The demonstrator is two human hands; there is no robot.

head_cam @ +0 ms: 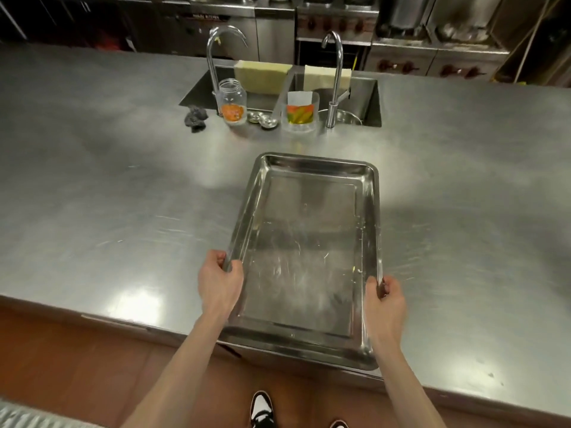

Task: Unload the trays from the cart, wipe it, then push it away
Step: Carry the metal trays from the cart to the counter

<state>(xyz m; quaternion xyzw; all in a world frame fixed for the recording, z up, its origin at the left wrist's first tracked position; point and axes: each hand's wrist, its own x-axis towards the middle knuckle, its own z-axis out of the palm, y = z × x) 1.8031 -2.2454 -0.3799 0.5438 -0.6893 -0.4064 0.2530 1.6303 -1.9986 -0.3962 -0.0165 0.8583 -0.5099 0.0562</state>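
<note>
A large empty steel tray (pixel 304 251) lies lengthwise over the steel counter (pixel 108 186), its near end reaching past the counter's front edge. My left hand (pixel 220 281) grips the tray's left rim near the front. On the opposite rim, my right hand (pixel 384 302) grips at about the same depth. The cart is out of view.
A double sink (pixel 366 97) with two tall taps sits at the back, cloths draped over its far edge. A glass jar (pixel 232 101), a clear container (pixel 301 112), small metal lids and a dark scrubber (pixel 195 117) stand in front of it. Kitchen appliances line the far wall.
</note>
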